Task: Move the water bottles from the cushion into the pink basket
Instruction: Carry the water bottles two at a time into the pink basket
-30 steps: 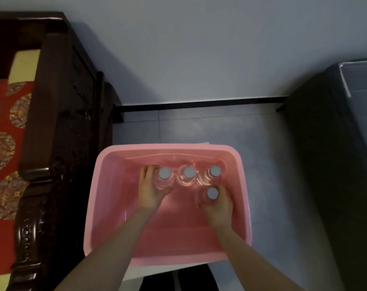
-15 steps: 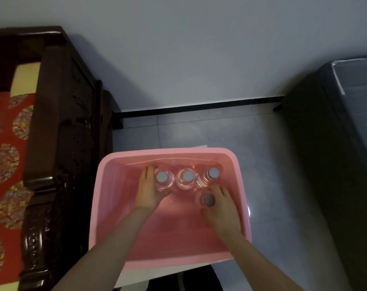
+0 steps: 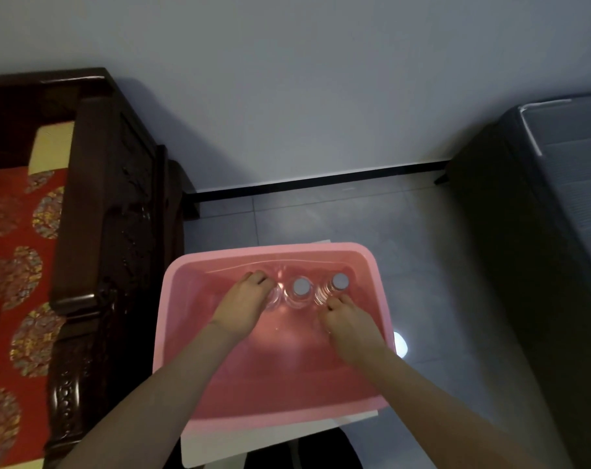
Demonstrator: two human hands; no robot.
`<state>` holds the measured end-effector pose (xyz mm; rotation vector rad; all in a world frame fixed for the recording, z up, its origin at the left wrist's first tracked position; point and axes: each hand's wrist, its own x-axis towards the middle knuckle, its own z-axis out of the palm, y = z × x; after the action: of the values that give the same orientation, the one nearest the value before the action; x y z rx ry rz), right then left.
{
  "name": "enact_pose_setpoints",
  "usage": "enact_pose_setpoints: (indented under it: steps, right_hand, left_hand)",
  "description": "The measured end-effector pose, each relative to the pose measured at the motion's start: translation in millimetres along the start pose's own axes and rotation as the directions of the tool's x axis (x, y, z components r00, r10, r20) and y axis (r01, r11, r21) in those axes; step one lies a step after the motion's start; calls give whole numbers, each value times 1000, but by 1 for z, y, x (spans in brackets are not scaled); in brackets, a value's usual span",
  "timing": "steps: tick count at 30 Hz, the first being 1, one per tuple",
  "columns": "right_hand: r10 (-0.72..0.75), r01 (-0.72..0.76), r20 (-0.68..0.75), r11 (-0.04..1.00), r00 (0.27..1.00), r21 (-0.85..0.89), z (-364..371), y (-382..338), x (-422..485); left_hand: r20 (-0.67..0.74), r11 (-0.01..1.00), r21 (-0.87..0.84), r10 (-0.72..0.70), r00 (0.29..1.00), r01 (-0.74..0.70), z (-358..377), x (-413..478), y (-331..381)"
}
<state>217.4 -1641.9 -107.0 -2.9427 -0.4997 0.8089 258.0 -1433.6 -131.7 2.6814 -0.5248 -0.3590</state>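
Pink basket (image 3: 186, 299): beside a dark carved bench (image 3: 111, 231), with both forearms reaching in.
Left hand (image 3: 241, 306): fingers curled over the top of the leftmost bottle (image 3: 274, 297), grasping it.
Right hand (image 3: 346, 318): fingers bent down over a front bottle it hides; whether it grips cannot be told.
Water bottles (image 3: 302, 292): upright in a row against the basket's far wall.
Change: four caps showed a second ago and two show now, as the hands have moved over the others. The bottles look delivered; letting go seems next.

home | carved wooden sofa (image 3: 115, 231) | tiled floor (image 3: 405, 231)
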Motion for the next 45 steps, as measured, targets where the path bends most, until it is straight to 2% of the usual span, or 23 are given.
enact_pose_setpoints:
  steps: [10, 15, 18, 21, 24, 26, 29, 32, 36, 39, 42, 45]
  right_hand:
    - [49, -48, -14, 998, 999, 33, 0, 15, -10]
    - [32, -31, -7, 997, 999, 74, -4, 14, -8]
    - [60, -30, -131, 976, 990, 218, -30, 17, -14]
    - [128, -4, -363, 946, 923, 324, -77, 21, -20]
    - [129, 66, -543, 943, 830, 326, -136, 20, -28]
    - [84, 141, -633, 944, 770, 297, -173, 11, -35]
    - [3, 228, -725, 948, 688, 220, -211, -11, -43]
    - [-91, 305, -745, 939, 660, 156, -233, -49, -49]
    - [-207, 396, -729, 914, 652, 94, -242, -108, -61]
    - [-332, 496, -712, 868, 619, 27, -247, -174, -78]
    - [-458, 594, -683, 803, 569, -44, -246, -253, -96]
    - [-566, 681, -652, 725, 505, -101, -234, -331, -116]
  left_hand:
    - [24, 1000, 30, -7, 1000, 7, 2, 4, 6]
    - [155, 989, 128, -86, 984, 67, -2, 3, 12]
    - [215, 989, 128, -101, 971, 75, -25, 4, 20]
    - [79, 997, 19, -78, 994, 77, -69, 6, 29]
    - [-195, 993, -91, -90, 977, 73, -122, -1, 43]
    - [-361, 984, -150, -145, 921, 96, -155, -19, 52]
    - [-506, 966, -209, -242, 828, 155, -194, -55, 52]
    - [-620, 946, -222, -325, 714, 238, -224, -108, 38]
    - [-696, 893, -239, -431, 574, 380, -247, -198, 18]
    - [-741, 839, -264, -492, 457, 475, -260, -286, 4]
    - [-768, 760, -283, -545, 336, 585, -268, -380, -9]
    - [-788, 691, -346, -581, 204, 635, -268, -477, -18]
